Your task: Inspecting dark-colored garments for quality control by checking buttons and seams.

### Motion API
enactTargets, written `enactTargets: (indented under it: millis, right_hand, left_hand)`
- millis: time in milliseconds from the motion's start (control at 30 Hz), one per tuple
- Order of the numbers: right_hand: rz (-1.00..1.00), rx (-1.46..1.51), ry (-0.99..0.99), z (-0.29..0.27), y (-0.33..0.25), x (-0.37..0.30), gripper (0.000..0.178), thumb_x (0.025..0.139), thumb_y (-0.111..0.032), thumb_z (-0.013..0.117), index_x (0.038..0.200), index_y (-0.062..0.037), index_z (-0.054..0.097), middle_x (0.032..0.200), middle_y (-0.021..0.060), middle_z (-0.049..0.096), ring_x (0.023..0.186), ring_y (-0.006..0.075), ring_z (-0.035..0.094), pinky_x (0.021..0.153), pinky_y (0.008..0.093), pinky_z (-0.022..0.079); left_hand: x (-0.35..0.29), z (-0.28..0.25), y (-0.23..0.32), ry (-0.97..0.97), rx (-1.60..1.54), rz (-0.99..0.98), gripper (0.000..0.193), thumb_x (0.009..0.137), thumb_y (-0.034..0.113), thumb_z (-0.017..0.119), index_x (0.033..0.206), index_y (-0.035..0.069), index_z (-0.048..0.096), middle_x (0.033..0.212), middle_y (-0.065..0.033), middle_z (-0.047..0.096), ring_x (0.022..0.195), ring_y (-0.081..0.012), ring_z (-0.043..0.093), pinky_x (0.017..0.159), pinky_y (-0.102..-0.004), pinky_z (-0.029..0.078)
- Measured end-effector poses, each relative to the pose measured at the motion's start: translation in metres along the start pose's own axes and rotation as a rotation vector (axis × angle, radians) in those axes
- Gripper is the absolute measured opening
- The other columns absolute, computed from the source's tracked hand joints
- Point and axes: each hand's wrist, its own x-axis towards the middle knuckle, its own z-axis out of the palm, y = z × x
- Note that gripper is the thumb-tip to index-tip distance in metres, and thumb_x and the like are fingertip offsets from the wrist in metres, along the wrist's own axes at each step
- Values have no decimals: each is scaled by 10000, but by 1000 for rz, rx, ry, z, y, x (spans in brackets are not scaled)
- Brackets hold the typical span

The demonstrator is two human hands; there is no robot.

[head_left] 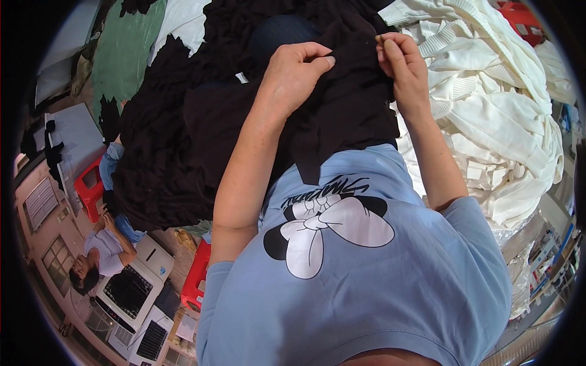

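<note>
A large heap of black knit garments (pixel 165 128) spreads in front of me and over my lap. At its far middle, my left hand (pixel 290 76) is closed, thumb and forefinger pinched at the black cloth (pixel 357 79) that lies between my hands. My right hand (pixel 406 70) is raised at the cloth's right edge, its thumb and forefinger pressed together. Whatever is between those fingertips is too small to make out. A strip of black cloth hangs toward my blue shirt. Beyond my left hand lies a round dark navy piece (pixel 284 36).
White ribbed knit garments (pixel 494 116) are piled high on the right. A small white tag (pixel 242 78) shows on the black heap. Red stools (pixel 91 189) stand at the left. Another person (pixel 107 250) sits beyond, near a white machine (pixel 131 290). Green sheeting (pixel 125 52) lies far left.
</note>
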Motion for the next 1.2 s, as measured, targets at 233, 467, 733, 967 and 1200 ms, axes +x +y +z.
enactTargets:
  millis: [233,467,733,967,1200]
  right_hand:
    - [71,368,25,-9,0,1,239,1105,-246,512,1175,-38,605,881,11,612,687,56,495,609,189,363]
    - [-145,-206,59,-16,-8,-5,203,1074,-181,573,1161,-6,623,931,34,646,793,95,591,720,248,490]
    - [-338,-645,16,-12,-17,-8,190,1005,-171,659,1153,-52,651,1023,120,707,864,292,707,763,346,551]
    - [-545,-824,32,-3,-26,-2,194,945,-157,718,1106,-64,659,979,96,696,833,310,706,701,375,558]
    - [-642,-915,40,-1,-29,0,196,927,-164,732,1085,-72,662,948,84,684,827,296,701,674,370,548]
  left_hand:
    - [34,20,27,-57,393,190,335,889,277,754,1060,-11,770,917,-94,759,855,-138,678,795,-282,515]
    - [57,31,22,-199,-162,-31,231,926,189,710,1032,-5,776,985,-39,752,954,-115,658,909,-271,484]
    - [45,13,13,-190,-506,-1,165,949,157,689,1029,37,768,951,19,713,924,-78,594,895,-244,429]
    - [40,14,17,-173,-642,-17,168,930,142,719,1035,24,775,960,-1,737,893,-85,614,858,-243,444]
    - [39,16,16,-147,-634,-70,175,918,141,741,1041,22,777,976,-11,745,909,-91,623,865,-242,442]
